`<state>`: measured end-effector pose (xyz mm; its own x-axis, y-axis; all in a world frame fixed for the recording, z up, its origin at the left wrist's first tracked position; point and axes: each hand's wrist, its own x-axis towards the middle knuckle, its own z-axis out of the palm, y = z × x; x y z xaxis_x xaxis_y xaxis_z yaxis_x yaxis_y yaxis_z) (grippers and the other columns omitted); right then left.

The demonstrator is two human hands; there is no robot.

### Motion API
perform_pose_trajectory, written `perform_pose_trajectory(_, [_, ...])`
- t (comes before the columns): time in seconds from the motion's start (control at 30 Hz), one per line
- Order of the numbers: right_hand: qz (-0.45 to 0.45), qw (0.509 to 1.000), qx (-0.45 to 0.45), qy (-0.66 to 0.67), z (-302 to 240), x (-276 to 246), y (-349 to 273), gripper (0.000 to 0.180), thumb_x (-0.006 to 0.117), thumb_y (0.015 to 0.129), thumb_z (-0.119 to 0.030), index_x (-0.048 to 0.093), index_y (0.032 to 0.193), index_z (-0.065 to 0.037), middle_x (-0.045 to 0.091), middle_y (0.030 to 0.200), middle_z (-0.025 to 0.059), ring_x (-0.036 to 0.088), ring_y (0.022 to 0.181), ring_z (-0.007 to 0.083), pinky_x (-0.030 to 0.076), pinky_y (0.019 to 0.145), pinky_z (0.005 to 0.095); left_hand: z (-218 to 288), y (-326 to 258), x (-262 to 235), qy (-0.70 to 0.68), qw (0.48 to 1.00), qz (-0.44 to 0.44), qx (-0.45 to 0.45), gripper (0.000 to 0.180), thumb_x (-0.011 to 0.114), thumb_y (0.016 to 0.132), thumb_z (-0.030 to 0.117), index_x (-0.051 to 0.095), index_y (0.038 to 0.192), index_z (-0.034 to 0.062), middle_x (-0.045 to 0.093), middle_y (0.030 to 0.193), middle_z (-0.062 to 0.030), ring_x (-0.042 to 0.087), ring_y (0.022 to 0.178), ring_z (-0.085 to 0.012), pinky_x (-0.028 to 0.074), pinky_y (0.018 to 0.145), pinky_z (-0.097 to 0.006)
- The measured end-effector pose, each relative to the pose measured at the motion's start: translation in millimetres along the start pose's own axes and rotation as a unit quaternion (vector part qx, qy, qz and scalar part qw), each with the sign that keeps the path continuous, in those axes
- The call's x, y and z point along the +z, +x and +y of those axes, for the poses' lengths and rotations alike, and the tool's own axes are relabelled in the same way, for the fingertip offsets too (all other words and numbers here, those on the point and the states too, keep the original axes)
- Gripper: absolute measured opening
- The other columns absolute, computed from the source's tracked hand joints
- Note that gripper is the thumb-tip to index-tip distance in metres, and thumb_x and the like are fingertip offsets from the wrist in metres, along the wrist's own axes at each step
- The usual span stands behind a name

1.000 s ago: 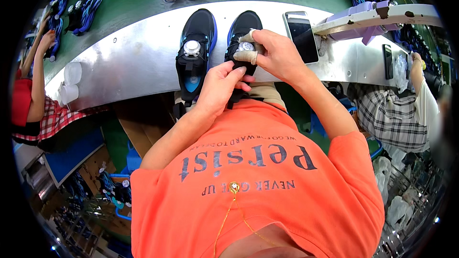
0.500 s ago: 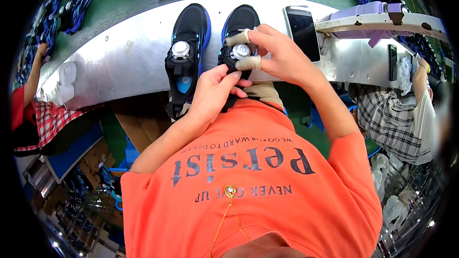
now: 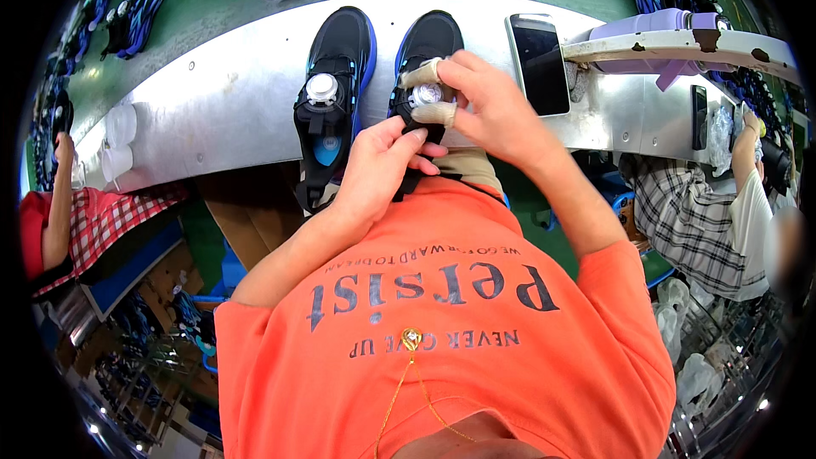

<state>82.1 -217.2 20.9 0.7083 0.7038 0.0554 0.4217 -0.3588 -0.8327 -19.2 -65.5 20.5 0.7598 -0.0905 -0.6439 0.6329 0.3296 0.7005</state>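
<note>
A smartphone (image 3: 539, 62) with a dark, unlit screen lies flat on the metal counter (image 3: 212, 110), toward its right end and just beside the person's right hand. A second, smaller dark phone (image 3: 699, 116) lies farther right, near the counter's right edge, a slim black rectangle. Clear plastic bags (image 3: 690, 336) hang below the counter's right end.

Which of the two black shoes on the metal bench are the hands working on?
The right-hand shoe: right hand pinches its round dial and left hand grips its heel end. The left-hand shoe lies untouched beside it.
</note>
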Motion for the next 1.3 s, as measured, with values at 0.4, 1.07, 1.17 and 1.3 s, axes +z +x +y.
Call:
perform_pose_trajectory(0.4, [0.063, 0.998, -0.012, -0.029, 38.2, 14.7, 84.4, 0.041, 0.069, 0.082, -0.036, 0.064, 0.114, -0.011, 0.057, 0.103, 0.018, 0.055, 0.097, 0.0312, 0.045, 0.085, 0.0373, 64.6, 12.7, -71.5, 0.476, 0.805, 0.161, 0.317, 0.03, 0.068, 0.077, 0.008, 0.063, 0.107, 0.004, 0.057, 0.096, -0.0075, 0.055, 0.088, -0.0191, 0.044, 0.078, -0.029])
perform_pose_trajectory(1.07, [-0.179, 0.976, -0.052, -0.116, 60.5, 89.0, 150.9, 0.049, 0.059, 0.088, -0.042, 0.058, 0.124, -0.008, 0.051, 0.123, 0.0196, 0.048, 0.116, 0.0357, 0.04, 0.099, 0.039, 53.4, 3.2, -83.5, 0.384, 0.891, 0.053, 0.237, 0.038, 0.071, 0.075, 0.01, 0.06, 0.11, 0.005, 0.052, 0.096, -0.0078, 0.055, 0.092, -0.0205, 0.046, 0.08, -0.029])
perform_pose_trajectory(1.17, [-0.178, 0.974, -0.049, -0.129, 51.2, 89.4, 147.2, 0.049, 0.06, 0.087, -0.042, 0.059, 0.123, -0.008, 0.051, 0.125, 0.0187, 0.047, 0.117, 0.0354, 0.04, 0.099, 0.0387, 52.7, 9.1, -106.4, 0.285, 0.929, -0.103, 0.215, 0.038, 0.061, 0.077, 0.001, 0.064, 0.114, 0.0055, 0.058, 0.101, -0.004, 0.05, 0.089, -0.0143, 0.041, 0.075, -0.025])
perform_pose_trajectory(1.3, [-0.181, 0.974, -0.052, -0.129, 51.2, 90.5, 146.4, 0.048, 0.061, 0.086, -0.04, 0.06, 0.122, -0.008, 0.051, 0.124, 0.0186, 0.047, 0.116, 0.0355, 0.04, 0.099, 0.0386, 54.6, 12.4, -114.5, 0.36, 0.886, -0.116, 0.266, 0.043, 0.065, 0.078, 0.006, 0.06, 0.12, 0.006, 0.059, 0.11, -0.0049, 0.052, 0.094, -0.0168, 0.042, 0.083, -0.028])
